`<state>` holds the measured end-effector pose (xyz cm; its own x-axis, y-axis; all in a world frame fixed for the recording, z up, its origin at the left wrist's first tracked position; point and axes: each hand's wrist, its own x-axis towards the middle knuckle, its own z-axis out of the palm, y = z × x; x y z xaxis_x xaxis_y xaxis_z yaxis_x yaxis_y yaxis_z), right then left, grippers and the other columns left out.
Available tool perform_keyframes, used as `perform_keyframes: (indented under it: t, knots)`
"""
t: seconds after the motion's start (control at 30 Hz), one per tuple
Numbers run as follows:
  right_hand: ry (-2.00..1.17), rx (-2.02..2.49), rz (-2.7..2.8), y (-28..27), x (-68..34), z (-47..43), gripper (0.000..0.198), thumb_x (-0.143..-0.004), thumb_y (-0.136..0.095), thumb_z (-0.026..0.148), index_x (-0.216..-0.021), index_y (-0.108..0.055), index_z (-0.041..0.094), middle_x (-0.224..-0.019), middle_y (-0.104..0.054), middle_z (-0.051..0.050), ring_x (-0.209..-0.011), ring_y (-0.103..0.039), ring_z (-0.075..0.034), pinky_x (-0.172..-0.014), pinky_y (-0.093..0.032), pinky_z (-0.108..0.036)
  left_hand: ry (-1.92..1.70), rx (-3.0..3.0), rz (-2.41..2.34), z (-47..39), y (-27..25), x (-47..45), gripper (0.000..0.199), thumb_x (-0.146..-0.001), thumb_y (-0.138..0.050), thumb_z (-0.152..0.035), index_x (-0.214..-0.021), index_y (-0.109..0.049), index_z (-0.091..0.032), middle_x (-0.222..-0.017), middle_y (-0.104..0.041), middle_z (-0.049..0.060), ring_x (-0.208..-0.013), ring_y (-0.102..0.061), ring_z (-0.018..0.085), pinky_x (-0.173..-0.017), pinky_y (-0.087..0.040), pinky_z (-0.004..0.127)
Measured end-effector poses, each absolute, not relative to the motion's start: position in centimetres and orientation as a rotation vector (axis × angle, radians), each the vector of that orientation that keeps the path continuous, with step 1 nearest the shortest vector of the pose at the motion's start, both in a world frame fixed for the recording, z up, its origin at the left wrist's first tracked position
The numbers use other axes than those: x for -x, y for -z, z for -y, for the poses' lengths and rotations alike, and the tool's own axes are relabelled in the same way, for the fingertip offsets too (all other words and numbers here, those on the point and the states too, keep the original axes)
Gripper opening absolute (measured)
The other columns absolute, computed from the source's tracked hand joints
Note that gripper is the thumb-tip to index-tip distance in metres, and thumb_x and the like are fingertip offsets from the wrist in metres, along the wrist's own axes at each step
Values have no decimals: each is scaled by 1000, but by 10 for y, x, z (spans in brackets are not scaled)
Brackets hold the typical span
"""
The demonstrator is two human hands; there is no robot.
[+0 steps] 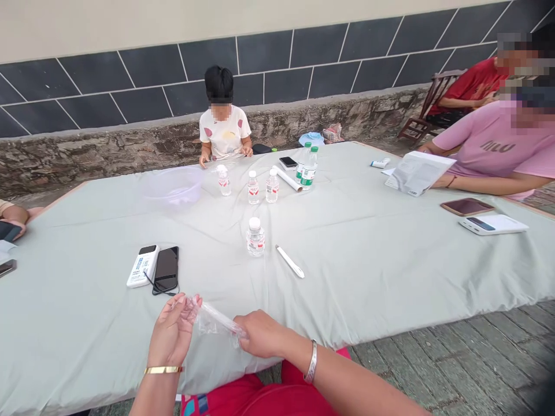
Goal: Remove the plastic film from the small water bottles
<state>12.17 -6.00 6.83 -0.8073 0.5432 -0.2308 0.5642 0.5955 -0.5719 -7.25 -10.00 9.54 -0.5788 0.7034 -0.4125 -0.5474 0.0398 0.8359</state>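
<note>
Between my two hands a clear plastic bag (215, 316) is stretched just over the table's near edge. My left hand (176, 319), with a gold bracelet at the wrist, pinches one end with its fingertips. My right hand (261, 333) is closed around the other end; a silver bangle sits on that wrist. Beyond my left hand lie a black phone (166, 268) and a white power bank (143, 266) with a short black cable. A white pen-shaped utility knife (290, 261) rests past my right hand, beside a small water bottle (255, 238).
The table has a pale grey cloth (368, 271). Farther back stand several water bottles (253, 188), a paper roll (288, 178) and a clear basin (176, 188). A person (224, 130) sits opposite. At right, another holds a booklet (418, 172) near a phone and power bank (493, 224).
</note>
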Motion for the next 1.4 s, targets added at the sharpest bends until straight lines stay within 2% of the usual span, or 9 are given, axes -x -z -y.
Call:
perform_keyframes:
  t: [0.17, 0.3, 0.4, 0.63, 0.77, 0.97, 1.13, 1.3, 1.4]
  knots:
    - [914, -955, -3001, -92, -123, 57, 13, -74, -55, 19, -85, -61, 20, -71, -64, -3, -67, -58, -18, -73, -37, -31, -1335, -943, -1824, 102, -76, 49, 31, -70, -62, -49, -81, -61, -20, -75, -63, 3, -75, -60, 19, -72, -47, 32]
    - [1340, -1362, -3127, -103, -127, 32, 11, -75, -59, 25, -86, -61, 22, -83, -63, -2, -76, -56, -16, -75, -38, -29, -1115, -940, -1523, 108, -79, 34, 44, -75, -47, -62, -60, -54, -20, -54, -49, 0, -52, -46, 14, -54, -42, 30]
    - [1780, -1530, -2932, -87, -121, 32, 13, -77, -57, 30, -86, -61, 22, -79, -61, 0, -72, -54, -15, -67, -40, -26, -1357, -580, -1307, 101, -81, 28, 31, -69, -61, -51, -67, -52, -21, -61, -51, -1, -54, -47, 13, -53, -42, 28]
    - [3163, -1396, -1375, -69, -103, 61, 44, -66, -64, 27, -109, -53, 23, -91, -59, -1, -77, -59, -16, -67, -46, -30, -1444, -829, -1535, 95, -71, 12, 25, -73, -61, -42, -82, -60, -19, -81, -62, 5, -78, -58, 19, -74, -47, 33]
    - [3502, -1182, -655, -81, -109, 49, 41, -66, -64, 33, -104, -54, 20, -81, -60, -1, -69, -58, -13, -66, -46, -26, -1219, -1561, -1761, 102, -63, 5, 21, -78, -55, -34, -89, -68, -22, -100, -64, 10, -103, -51, 27, -95, -37, 44]
    - [3480, -1553, -859, -78, -114, 33, 42, -56, -66, 17, -96, -54, 19, -74, -60, 1, -65, -58, -12, -61, -43, -24, -1264, -1625, -1760, 103, -62, 4, 22, -77, -57, -34, -94, -68, -24, -118, -57, 10, -115, -48, 28, -98, -39, 44]
    - [3364, -1615, -1211, -80, -111, 29, 28, -62, -67, 25, -86, -53, 21, -82, -60, 0, -70, -56, -13, -65, -43, -26, -1379, -972, -1597, 94, -54, 4, 57, -73, -62, -44, -123, -49, -22, -130, -50, 12, -114, -52, 26, -91, -46, 40]
    - [2828, -1679, -1975, -69, -112, 41, 19, -66, -65, 30, -82, -62, 20, -87, -59, -1, -80, -53, -15, -70, -44, -27, -1341, -718, -1459, 87, -35, 10, 41, -66, -69, -43, -96, -61, -15, -97, -67, 9, -91, -62, 21, -81, -49, 34]
    - [2645, -1653, -2032, -65, -114, 33, 30, -69, -64, 32, -98, -63, 22, -97, -58, -3, -82, -55, -15, -75, -45, -28, -1432, -499, -1434, 83, -33, 20, 33, -62, -72, -38, -84, -60, -16, -81, -66, 4, -73, -61, 16, -67, -51, 30]
